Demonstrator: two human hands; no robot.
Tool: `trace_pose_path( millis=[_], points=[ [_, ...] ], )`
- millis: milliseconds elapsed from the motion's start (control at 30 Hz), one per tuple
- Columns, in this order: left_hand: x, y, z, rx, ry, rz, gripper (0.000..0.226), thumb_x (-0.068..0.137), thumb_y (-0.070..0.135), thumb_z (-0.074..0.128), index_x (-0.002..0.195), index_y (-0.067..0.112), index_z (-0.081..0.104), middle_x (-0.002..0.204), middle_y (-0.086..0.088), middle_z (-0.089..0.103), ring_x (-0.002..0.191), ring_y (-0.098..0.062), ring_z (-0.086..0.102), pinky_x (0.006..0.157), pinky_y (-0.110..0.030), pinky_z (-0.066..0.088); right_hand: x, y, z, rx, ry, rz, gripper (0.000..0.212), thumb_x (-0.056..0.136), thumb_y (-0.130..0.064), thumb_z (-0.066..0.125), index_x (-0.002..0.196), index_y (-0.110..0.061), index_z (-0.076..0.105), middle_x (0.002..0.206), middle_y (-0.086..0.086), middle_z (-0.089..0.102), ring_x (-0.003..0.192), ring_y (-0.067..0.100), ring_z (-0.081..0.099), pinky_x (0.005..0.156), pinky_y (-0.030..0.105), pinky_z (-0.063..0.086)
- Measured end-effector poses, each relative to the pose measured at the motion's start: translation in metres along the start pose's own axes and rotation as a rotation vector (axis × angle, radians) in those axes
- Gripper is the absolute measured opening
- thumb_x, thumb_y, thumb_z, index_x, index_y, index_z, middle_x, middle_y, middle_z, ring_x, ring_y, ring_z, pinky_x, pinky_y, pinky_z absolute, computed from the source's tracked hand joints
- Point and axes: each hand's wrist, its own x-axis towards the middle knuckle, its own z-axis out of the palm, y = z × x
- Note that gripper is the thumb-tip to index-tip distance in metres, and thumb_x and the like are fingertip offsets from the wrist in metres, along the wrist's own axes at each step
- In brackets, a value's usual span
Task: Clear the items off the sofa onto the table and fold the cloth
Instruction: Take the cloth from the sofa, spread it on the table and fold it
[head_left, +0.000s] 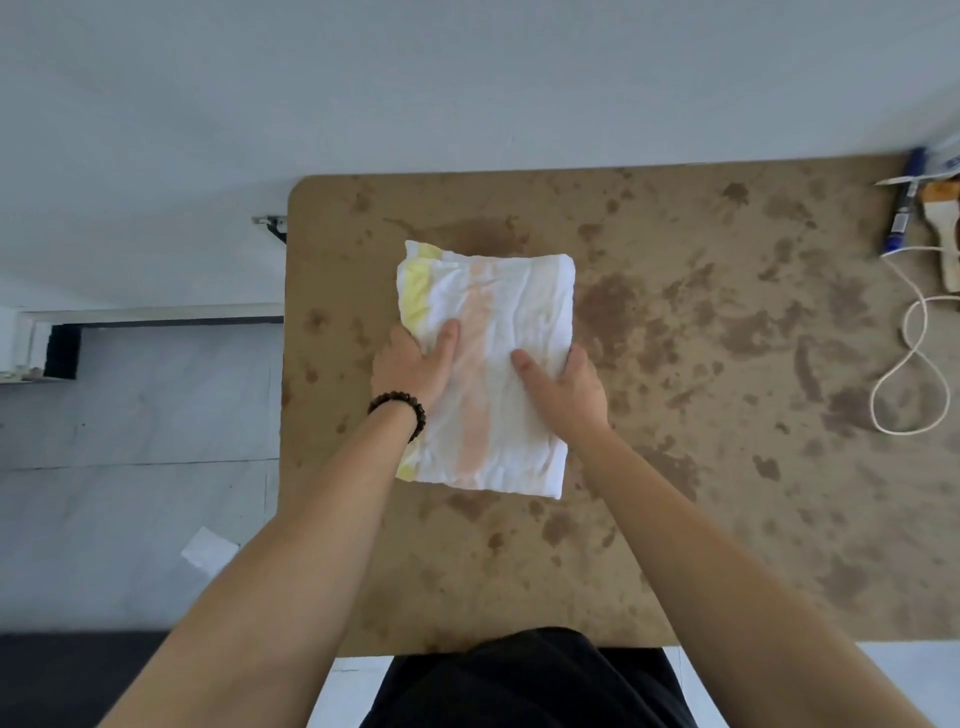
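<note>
The left hand (410, 366) and the right hand (576, 389) each pinched a side edge of the folded cloth (493, 306) lying on the desk (701, 493), thumbs on top, and an uneven lift could have let its loose layers slip and undo the fold

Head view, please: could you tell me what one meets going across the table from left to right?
From the left: left hand → folded cloth → right hand → blue pen → paintbrush.
</note>
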Motion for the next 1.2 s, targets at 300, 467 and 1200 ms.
trace_pose_path(
  millis=[300, 467, 1200],
  points=[
    [-0.043, -0.046, -0.007, -0.053, -0.014, 0.427, 0.092, 0.092, 0.042, 0.060, 0.153, 0.026, -0.008, 0.163, 0.009, 0.007, 0.141, 0.001, 0.020, 0.111, -0.025, 0.027, -0.038, 0.006, -0.009, -0.020, 0.024, -0.152, 0.053, 0.088, -0.063, 0.056, 0.122, -0.023, 0.045, 0.115, -0.008, 0.055, 0.105, 0.017, 0.057, 0.091, 0.040, 0.051],
    [-0.092, -0.056, -0.038, -0.104, 0.164, 0.561, 0.075, 0.095, 0.029, 0.059, 0.154, 0.022, 0.014, 0.149, 0.018, 0.022, 0.132, 0.012, 0.021, 0.103, 0.000, 0.015, -0.097, -0.006, -0.019, -0.013, 0.034, -0.267, 0.052, 0.089, -0.056, 0.061, 0.127, -0.023, 0.049, 0.114, -0.013, 0.055, 0.109, 0.013, 0.056, 0.095, 0.043, 0.051],
    [-0.417, -0.172, -0.052, -0.602, 0.912, 0.332, 0.049, 0.086, 0.037, 0.058, 0.133, 0.035, 0.044, 0.123, 0.020, 0.049, 0.113, 0.012, 0.047, 0.091, -0.007, 0.037, -0.319, 0.042, -0.061, 0.160, -0.429, -0.797, 0.047, 0.087, -0.051, 0.066, 0.129, -0.036, 0.051, 0.115, -0.026, 0.061, 0.105, -0.005, 0.060, 0.083, 0.022, 0.050]
  ],
)
